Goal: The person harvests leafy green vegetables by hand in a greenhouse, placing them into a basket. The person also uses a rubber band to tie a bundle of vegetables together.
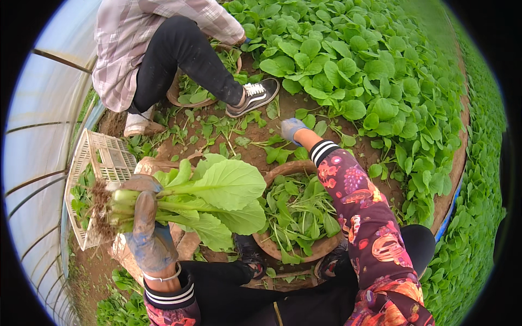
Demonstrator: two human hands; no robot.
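My left hand (149, 240), in a soiled blue-grey glove, is closed around the stems of a bunch of leafy greens (228, 191). The bunch lies sideways, its dirt-covered roots (100, 208) to the left and its broad leaves to the right. My right hand (291, 129), gloved too, reaches out over the soil at the near edge of the growing greens (350, 69). Its fingers are turned away, so whether they hold anything is hidden. Between my feet sits a round brown tub (275, 254) with loose small greens (299, 208) inside.
A white plastic crate (112, 159) with some greens stands at left, near the clear film wall (36, 150). Ahead, another person (179, 53) crouches beside a second round tub (193, 104). Cut leaves litter the soil (253, 155). More greens (122, 301) lie at lower left.
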